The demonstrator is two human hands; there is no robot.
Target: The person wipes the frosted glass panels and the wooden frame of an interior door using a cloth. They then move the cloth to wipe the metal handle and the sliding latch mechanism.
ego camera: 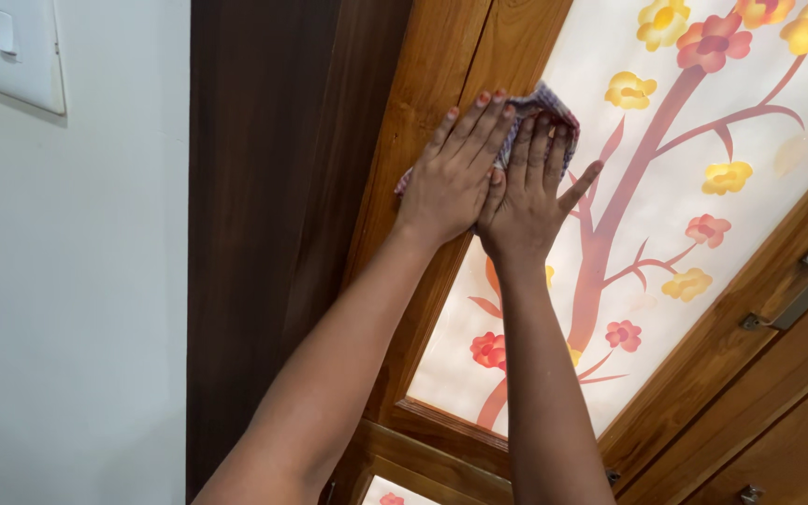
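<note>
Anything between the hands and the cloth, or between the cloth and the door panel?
Nothing visible. The left hand and right hand both press flat on the cloth, which lies directly against the wooden door frame and the edge of the flowered glass panel.

Checked, seemingly purple-and-white cloth [542, 105], flat against the wooden door frame [427, 89], mostly hidden.

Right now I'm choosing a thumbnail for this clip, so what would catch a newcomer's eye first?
First, the two hands pressed side by side at centre top, left hand and right hand, flat on a checked cloth against the wooden door frame. Next, the frosted glass panel to the right, painted with a reddish tree and yellow and pink flowers. A white switch plate sits top left on the wall.
</note>
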